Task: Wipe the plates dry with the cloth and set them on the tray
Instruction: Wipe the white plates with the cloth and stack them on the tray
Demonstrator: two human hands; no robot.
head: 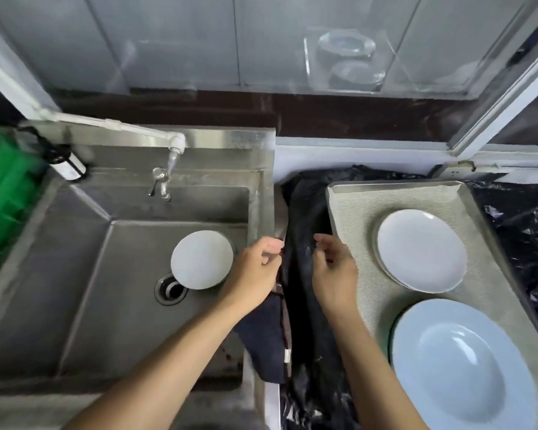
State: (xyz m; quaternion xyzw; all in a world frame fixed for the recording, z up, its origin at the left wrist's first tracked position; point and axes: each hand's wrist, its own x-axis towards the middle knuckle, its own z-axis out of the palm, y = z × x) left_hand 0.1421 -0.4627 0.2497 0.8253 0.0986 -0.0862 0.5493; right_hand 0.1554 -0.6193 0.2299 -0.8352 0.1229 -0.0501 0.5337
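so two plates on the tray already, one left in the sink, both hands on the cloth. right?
Not quite: in the head view only the left hand grips the dark cloth; the right hand holds nothing. Two plates on the tray and one in the sink is correct.

The person is wearing no sleeves: both forearms are showing bare, and the left hand point(255, 265) and right hand point(334, 268) are wearing no gloves, rings or watch.

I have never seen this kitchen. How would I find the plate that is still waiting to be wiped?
Look at the steel sink on the left, under the tap. In its basin, beside the round drain, lies one small white plate. It is the only plate in the sink; the flat plate and deep bluish plate already lie on the tray to the right.
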